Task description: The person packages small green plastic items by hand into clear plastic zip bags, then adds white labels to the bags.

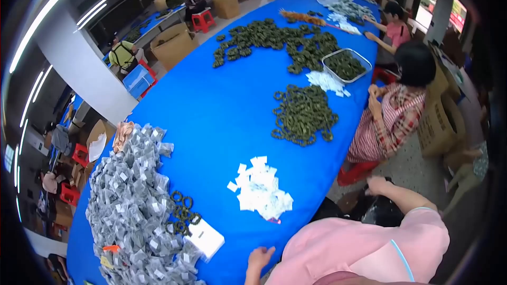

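My left hand (261,258) hangs at the table's near edge, thumb and fingers apart, with nothing in it. Just beyond lie a stack of white paper (206,239) and a heap of small white slips (261,190). Out to the right, below table height, my right hand (377,186) is closed at the upper edge of a shiny black plastic bag (377,208). Dark green beaded bracelets (182,212) lie loose beside a large pile of small grey packets (129,195) at the left.
Another bracelet heap (305,115) lies farther up the blue table (195,105). A clear plastic bin (347,65) holds more. A person in a checked sleeve (388,121) sits close on the right, with another person (393,29) beyond. A white pillar (79,58) stands left.
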`<state>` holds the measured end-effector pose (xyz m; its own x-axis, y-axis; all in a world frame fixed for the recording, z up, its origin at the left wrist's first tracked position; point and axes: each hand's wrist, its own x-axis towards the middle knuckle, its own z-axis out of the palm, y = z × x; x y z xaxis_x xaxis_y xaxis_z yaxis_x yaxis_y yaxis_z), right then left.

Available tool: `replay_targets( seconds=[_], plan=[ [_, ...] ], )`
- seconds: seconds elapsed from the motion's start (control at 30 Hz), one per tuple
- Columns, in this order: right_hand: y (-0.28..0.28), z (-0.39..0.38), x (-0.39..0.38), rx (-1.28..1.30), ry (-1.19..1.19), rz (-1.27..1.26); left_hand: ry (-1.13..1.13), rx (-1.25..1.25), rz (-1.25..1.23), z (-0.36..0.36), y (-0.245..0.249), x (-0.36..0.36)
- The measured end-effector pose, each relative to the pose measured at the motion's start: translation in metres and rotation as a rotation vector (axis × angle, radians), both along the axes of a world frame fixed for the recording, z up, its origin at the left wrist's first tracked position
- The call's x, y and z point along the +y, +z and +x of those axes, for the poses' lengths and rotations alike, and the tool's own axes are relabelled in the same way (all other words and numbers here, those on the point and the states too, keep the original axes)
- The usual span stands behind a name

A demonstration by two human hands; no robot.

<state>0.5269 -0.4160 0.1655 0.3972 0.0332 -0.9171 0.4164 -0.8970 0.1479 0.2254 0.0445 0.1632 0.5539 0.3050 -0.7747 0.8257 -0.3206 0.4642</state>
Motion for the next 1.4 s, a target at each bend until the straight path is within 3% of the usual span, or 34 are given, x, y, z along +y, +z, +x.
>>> replay_targets(
  seconds=[0.07, 0.13, 0.17, 0.23, 0.27, 0.33, 0.4, 0.57, 0.63, 0.73, 0.8, 0.93, 1.07, 1.23, 1.4],
  plan=[
    [0.006, 0.060, 0.028, -0.779, -0.124, 0.474, -0.027, -0.114, 0.094, 0.072, 0.014, 0.018],
    [0.028, 0.114, 0.079, -0.733, -0.475, 0.860, -0.080, -0.284, 0.193, 0.145, 0.019, 0.025],
    [0.027, 0.138, 0.098, -0.732, -0.481, 0.851, -0.086, -0.279, 0.186, 0.183, 0.012, 0.029],
    [0.011, 0.181, 0.125, -0.769, -0.260, 0.853, -0.092, -0.586, 0.224, 0.252, -0.013, 0.037],
    [0.018, 0.206, 0.140, -0.720, -0.291, 0.802, -0.104, -0.585, 0.216, 0.287, -0.027, 0.041],
    [0.015, 0.281, 0.148, -0.656, -0.311, 0.752, -0.088, -0.490, 0.354, 0.355, -0.053, 0.049],
    [-0.012, 0.380, 0.150, -0.832, -0.220, 0.846, -0.070, -0.366, 0.493, 0.410, -0.075, 0.056],
    [-0.061, 0.630, 0.174, -1.099, -0.148, 0.984, -0.022, -0.041, 0.534, 0.542, -0.086, 0.066],
    [-0.054, 0.674, 0.194, -1.056, -0.199, 0.908, 0.023, 0.019, 0.541, 0.584, -0.098, 0.065],
    [-0.030, 0.722, 0.236, -0.971, -0.310, 0.671, 0.169, 0.146, 0.549, 0.631, -0.118, 0.064],
    [-0.043, 0.750, 0.244, -0.929, -0.334, 0.588, 0.188, 0.183, 0.578, 0.647, -0.128, 0.062],
    [-0.105, 0.802, 0.232, -0.961, -0.291, 0.628, 0.208, 0.294, 0.649, 0.652, -0.141, 0.052],
    [-0.147, 0.835, 0.229, -1.011, -0.262, 0.708, 0.212, 0.237, 0.746, 0.647, -0.147, 0.042],
    [-0.155, 0.815, 0.301, -1.083, -0.149, 0.887, 0.169, 0.102, 0.944, 0.640, -0.166, 0.030],
    [-0.144, 0.713, 0.450, -0.857, 0.100, 1.160, 0.197, 0.009, 1.034, 0.633, -0.178, 0.030]
  ],
)
